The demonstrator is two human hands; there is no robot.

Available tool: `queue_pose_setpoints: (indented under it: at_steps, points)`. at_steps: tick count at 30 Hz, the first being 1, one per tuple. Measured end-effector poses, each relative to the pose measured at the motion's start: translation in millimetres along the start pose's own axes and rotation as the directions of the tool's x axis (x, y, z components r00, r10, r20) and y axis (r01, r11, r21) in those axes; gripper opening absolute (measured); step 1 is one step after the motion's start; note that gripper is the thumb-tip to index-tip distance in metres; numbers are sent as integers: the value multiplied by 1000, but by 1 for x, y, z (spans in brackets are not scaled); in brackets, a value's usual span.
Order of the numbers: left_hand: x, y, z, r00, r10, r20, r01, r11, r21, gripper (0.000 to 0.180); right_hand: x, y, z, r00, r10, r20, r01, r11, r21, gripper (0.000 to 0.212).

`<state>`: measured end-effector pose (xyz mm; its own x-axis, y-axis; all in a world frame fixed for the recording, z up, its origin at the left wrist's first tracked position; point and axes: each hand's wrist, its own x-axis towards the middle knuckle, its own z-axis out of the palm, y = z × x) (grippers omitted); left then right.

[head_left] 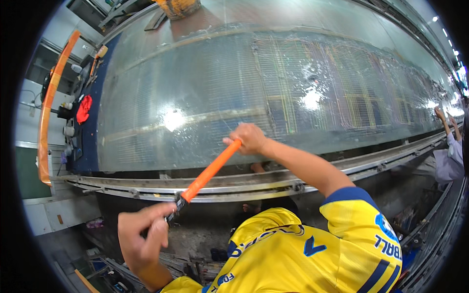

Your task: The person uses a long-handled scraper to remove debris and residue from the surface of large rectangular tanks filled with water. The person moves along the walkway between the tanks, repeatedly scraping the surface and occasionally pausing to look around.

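Note:
An orange rod or tube (pixel 212 168) with a black fitting at its near end slants across in front of my body, over the near edge of the long table. My left hand (pixel 142 237), low at the left, is closed around the black end. Higher up, my right hand (pixel 251 139) grips the far orange end, above the table's wet, shiny surface (pixel 185 88). A ribbed, see-through sheet with faint coloured lines covers much of that surface. Whether the rod is hollow I cannot tell.
A metal rail (pixel 220 191) runs along the table's near edge. At the far side stands a yellow bucket-like container (pixel 180 7). A long orange strip (pixel 53 97) and a red cloth (pixel 84 109) are at the left. A co-worker's arm (pixel 443 122) reaches in at the right.

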<state>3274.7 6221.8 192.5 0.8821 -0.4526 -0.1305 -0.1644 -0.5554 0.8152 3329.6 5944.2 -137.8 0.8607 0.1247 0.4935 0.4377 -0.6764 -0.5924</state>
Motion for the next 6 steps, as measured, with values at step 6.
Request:
queue_pose_setpoints:
  at_steps: [6]
  points:
    - [-47,14,5,957,129,261,-171,974,148,31,-81,-48,-20,995,52,-85,-45,996,82,48]
